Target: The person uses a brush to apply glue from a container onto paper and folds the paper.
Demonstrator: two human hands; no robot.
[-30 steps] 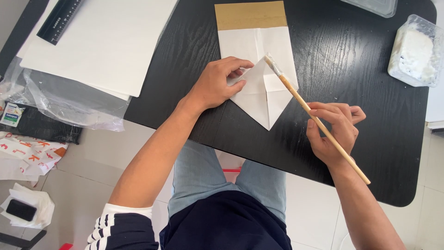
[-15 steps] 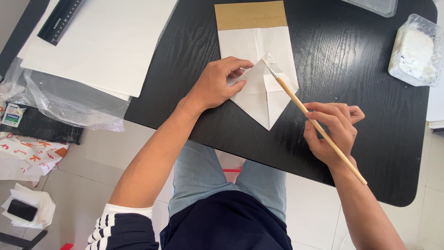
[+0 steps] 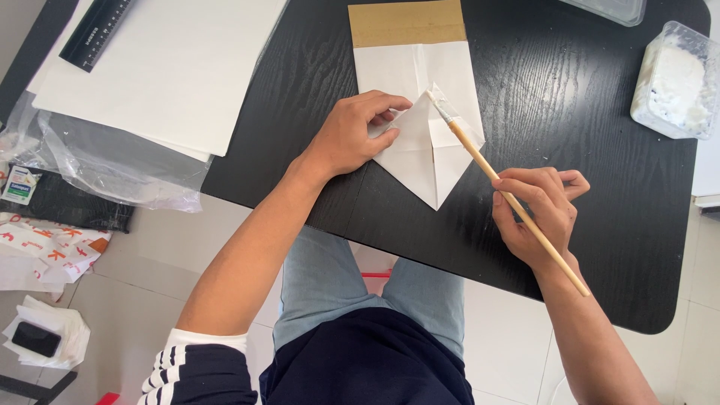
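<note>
A white sheet of paper (image 3: 427, 154), folded to a point toward me, lies on a black wooden table (image 3: 585, 135); a brown cardboard strip (image 3: 406, 22) shows at its far end. My left hand (image 3: 356, 135) presses flat on the left fold of the paper. My right hand (image 3: 538, 214) grips a long wooden-handled brush (image 3: 499, 180), held like a pen. The brush's bristle tip (image 3: 439, 103) touches the paper near the top of the folds.
A clear plastic tub of white paste (image 3: 675, 81) stands at the table's right edge. Large white sheets (image 3: 169, 67) with a black ruler (image 3: 97, 31) lie at the left, over clear plastic (image 3: 112, 169). A phone (image 3: 36, 339) and printed papers lie on the floor.
The brush tip has slid slightly up and left along the fold. My right hand shifted a little down and left. My left hand has stayed pressed on the paper.
</note>
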